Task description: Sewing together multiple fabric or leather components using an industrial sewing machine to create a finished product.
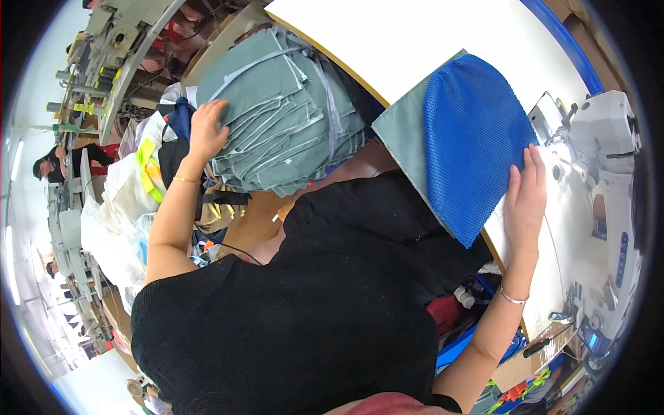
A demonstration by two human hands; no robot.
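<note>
My left hand (209,131) reaches to the near left edge of a thick bundle of grey-green fabric pieces (270,124), with thumb and fingers apart. Fabric strips tie the bundle round. On the white table, my right hand (526,200) lies with its fingers stretched out along the right edge of a blue mesh fabric piece (470,138). The mesh lies over a grey-green fabric panel (407,131), which shows along its left side. Just right of these stands a white sewing machine (609,131) with its lamp lit by the needle area.
The white table (429,28) has a yellowish edge toward me. White and coloured cloths (128,200) are heaped at the left, beside a cardboard surface (259,214). More sewing machines (114,41) stand in a row further left, and a person (59,162) sits there.
</note>
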